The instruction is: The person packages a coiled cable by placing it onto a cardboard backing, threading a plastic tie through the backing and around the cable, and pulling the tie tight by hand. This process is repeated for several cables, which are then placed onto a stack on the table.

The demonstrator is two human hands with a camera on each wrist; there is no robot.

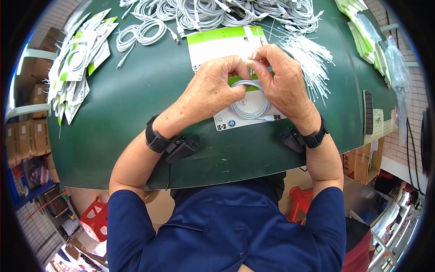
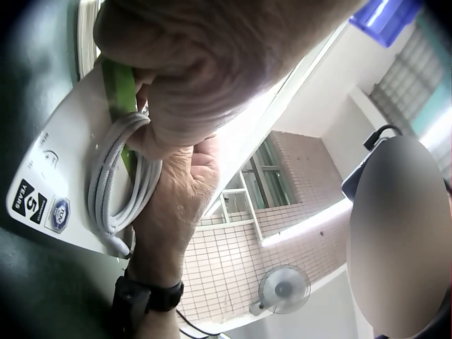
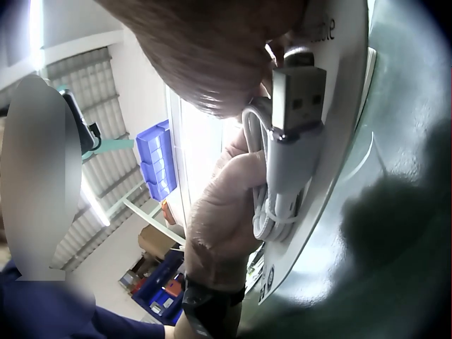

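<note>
A white and green card (image 1: 225, 121) carries a coiled light-grey cable (image 1: 263, 111) with a USB plug (image 1: 277, 117) at its lower right. My left hand (image 1: 206, 90) grips the card from the left, its thumb at the coil and its fingers bent above it. From the right, my right hand (image 1: 285, 81) pinches at the card's top edge, thumb against forefinger; what lies between these fingertips is hidden. The left wrist view has the coil (image 2: 106, 183) against the card (image 2: 70, 141). The metal plug (image 3: 299, 99) stands out in the right wrist view.
Another green and white card (image 1: 217, 45) lies just beyond my hands on the green table (image 1: 136, 90). Grey cables (image 1: 199, 16) are heaped at the back, with white ties (image 1: 310, 59) to their right. Packed cards (image 1: 74, 59) are piled left; more cards (image 1: 369, 45) lie far right.
</note>
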